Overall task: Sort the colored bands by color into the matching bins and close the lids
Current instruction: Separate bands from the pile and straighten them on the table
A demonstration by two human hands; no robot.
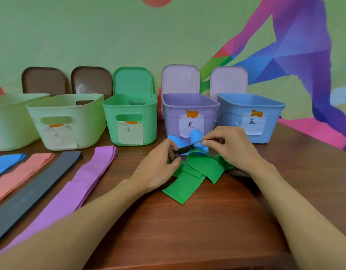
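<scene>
A tangled heap of bands lies mid-table: green bands [187, 182], a blue band [195, 136] and a dark grey band [184, 149]. My left hand [158, 168] and my right hand [228, 145] both pinch the dark grey band, stretched between them above the heap. Sorted flat piles lie at the left: blue [6, 162], salmon [22, 174], dark grey [32, 193] and purple [80, 188]. Open bins stand in a row behind: pale green [67, 117], green [131, 114], purple [189, 112] and blue [250, 114].
Another pale green bin [10, 117] is cut off at the far left. Lids lean against the wall behind the bins: two brown [43, 80], one green [132, 80], two pale pink [180, 78]. The wooden table [187, 230] ends near the bottom of the view.
</scene>
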